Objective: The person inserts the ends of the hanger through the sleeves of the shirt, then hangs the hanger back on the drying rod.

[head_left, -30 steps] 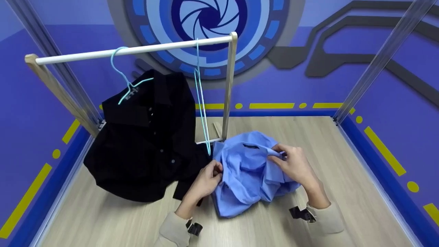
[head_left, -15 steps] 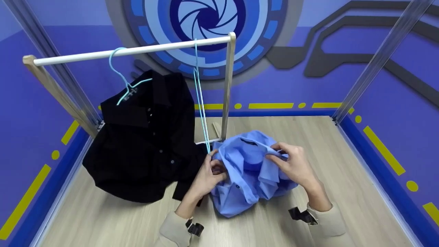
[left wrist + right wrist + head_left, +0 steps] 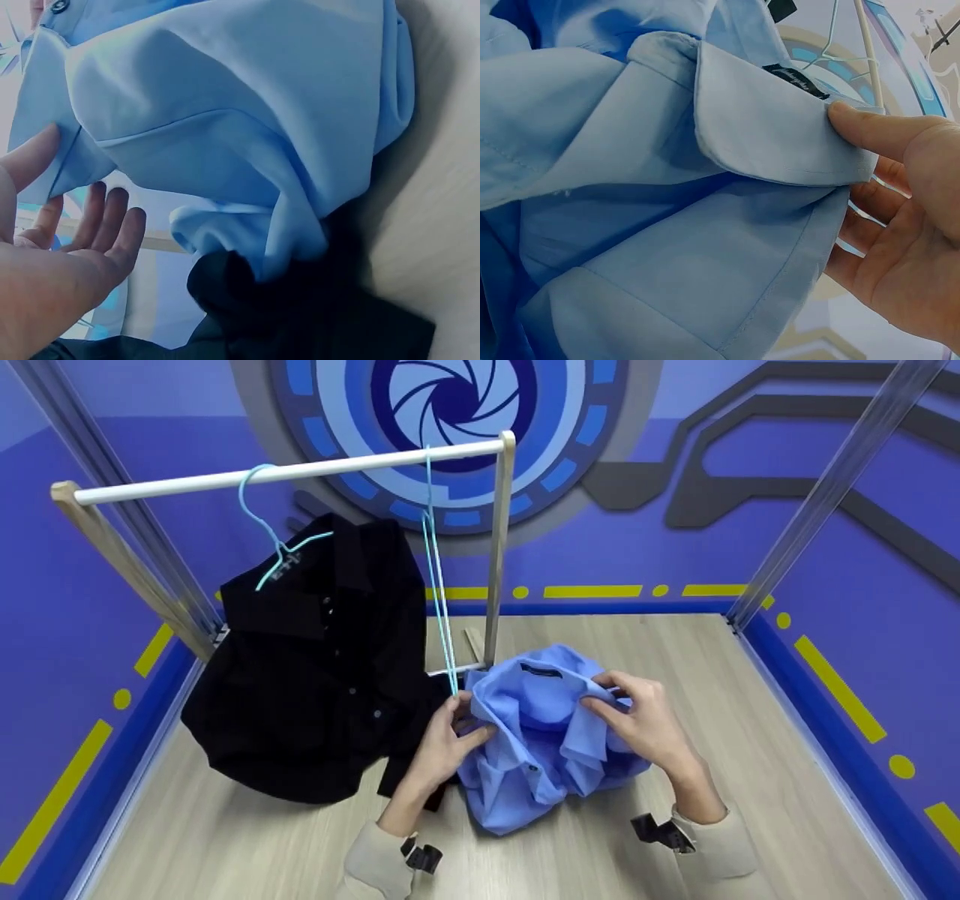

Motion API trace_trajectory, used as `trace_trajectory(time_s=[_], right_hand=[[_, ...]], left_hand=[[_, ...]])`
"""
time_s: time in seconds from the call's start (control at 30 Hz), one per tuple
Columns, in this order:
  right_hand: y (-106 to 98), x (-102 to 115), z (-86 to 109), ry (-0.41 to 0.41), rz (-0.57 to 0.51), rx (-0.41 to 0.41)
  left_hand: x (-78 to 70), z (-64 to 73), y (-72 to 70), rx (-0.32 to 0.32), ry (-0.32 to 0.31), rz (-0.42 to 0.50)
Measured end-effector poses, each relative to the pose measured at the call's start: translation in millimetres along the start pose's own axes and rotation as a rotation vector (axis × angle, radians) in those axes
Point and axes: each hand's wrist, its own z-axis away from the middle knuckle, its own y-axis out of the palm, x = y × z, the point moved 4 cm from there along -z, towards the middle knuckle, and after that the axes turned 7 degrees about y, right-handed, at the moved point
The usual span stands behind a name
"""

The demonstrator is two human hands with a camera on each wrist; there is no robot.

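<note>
The left hand has edged its fingers toward 12 o'clock along the side of a blue shirt over the past second, and the neck opening gapes wider; the right hand has barely moved. In the head view, the blue shirt sits crumpled on a wood-grain table, at 5 o'clock from the frame's center. The left hand works at its 9 o'clock side, the right at 2 o'clock, both reaching from beige sleeves. A dark label shows inside the neck at 12 o'clock. Toward 10 o'clock from the blue shirt, a black shirt hangs on a light-blue hanger from a clothes rack; a second hanger hangs at 11 o'clock, its lower end near the left fingers.

In the left wrist view, the left hand enters from 8 o'clock, its grip narrow, thumb before and index finger behind a corner of the collar. Black cloth lies around 6 o'clock, just beside the blue.

In the right wrist view, the right hand enters from 3 o'clock, its grip narrow, pinching the folded collar under the thumb, fingers behind. The label appears at 1 o'clock, close to the thumb.
</note>
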Motion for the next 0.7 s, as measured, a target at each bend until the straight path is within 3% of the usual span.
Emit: trace_trajectory(time_s=[0.43,0.7], right_hand=[[3.8,-6.8,0.8,0.046,-0.004,0.044],[5.4,-13.8,3.5,0.068,-0.005,0.049]], left_hand=[[-7.8,-4.3,-9.4,-0.073,-0.002,0.063],[-13.9,-4.9,-16.0,-0.157,0.034,-0.012]])
